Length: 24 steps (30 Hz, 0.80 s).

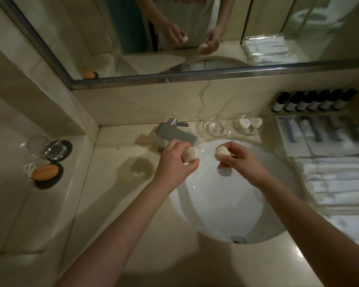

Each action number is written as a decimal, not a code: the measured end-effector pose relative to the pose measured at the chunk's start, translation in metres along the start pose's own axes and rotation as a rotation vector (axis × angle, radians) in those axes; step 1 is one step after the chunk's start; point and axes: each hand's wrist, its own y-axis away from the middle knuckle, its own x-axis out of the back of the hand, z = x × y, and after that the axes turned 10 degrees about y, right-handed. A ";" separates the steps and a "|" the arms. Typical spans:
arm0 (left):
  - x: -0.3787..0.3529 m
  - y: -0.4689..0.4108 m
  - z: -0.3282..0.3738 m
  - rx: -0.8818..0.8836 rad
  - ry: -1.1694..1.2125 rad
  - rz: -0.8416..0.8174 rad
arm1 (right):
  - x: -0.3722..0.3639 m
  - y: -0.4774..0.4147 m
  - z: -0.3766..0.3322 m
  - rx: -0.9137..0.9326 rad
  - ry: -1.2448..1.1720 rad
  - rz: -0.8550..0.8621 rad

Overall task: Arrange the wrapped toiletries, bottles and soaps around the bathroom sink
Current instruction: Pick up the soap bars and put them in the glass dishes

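Head view. Gripped one round wrapped soap [190,154] in the left hand [175,162], fingers curled round it, just beside the spout of the faucet [175,134] and over the far left rim of the sink [226,204]. Pinched a second wrapped soap [221,152] in the right hand [239,160], above the bowl and just far of the drain [224,171]. Held both near two glass dishes at the far edge of the counter [116,183]: a left dish [197,128] with nothing discernible in it, and a right dish [248,134] already carrying two wrapped soaps. Noted, far right, a row of dark bottles [313,101] against the wall, then a blurred tray of wrapped toiletries [319,131], then folded towels [336,183] nearer.

Judged the main risk a slip over the open bowl: with a loosened pinch, would likely have dropped a soap into the sink and perhaps wet its wrapper. Judged a second risk at the faucet: could have knocked the left knuckles on the spout when reaching far. Judged a third at the dishes: set just beside each other, could have been clinked or shoved by a heavy placement.

Found open room straight ahead over the far rim toward the left dish, and broad bare counter to the left; found the right side crowded.
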 end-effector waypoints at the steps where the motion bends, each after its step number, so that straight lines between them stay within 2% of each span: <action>1: -0.010 -0.004 0.006 0.003 0.006 -0.013 | 0.010 0.000 0.003 -0.007 -0.003 0.015; 6: -0.054 -0.026 0.024 0.084 0.003 -0.096 | 0.053 -0.015 0.016 -0.052 0.053 0.177; 9: -0.076 -0.047 0.026 0.152 -0.022 -0.159 | 0.072 -0.043 0.023 -0.093 0.201 0.228; 13: -0.090 -0.075 0.020 0.236 -0.078 -0.147 | 0.084 -0.089 0.026 -0.108 0.455 0.189; 21: -0.112 -0.116 0.014 0.230 -0.107 -0.048 | 0.071 -0.172 0.020 -0.099 0.678 0.032; 24: -0.115 -0.142 0.011 0.294 -0.110 -0.024 | 0.069 -0.188 0.024 -0.081 0.787 0.004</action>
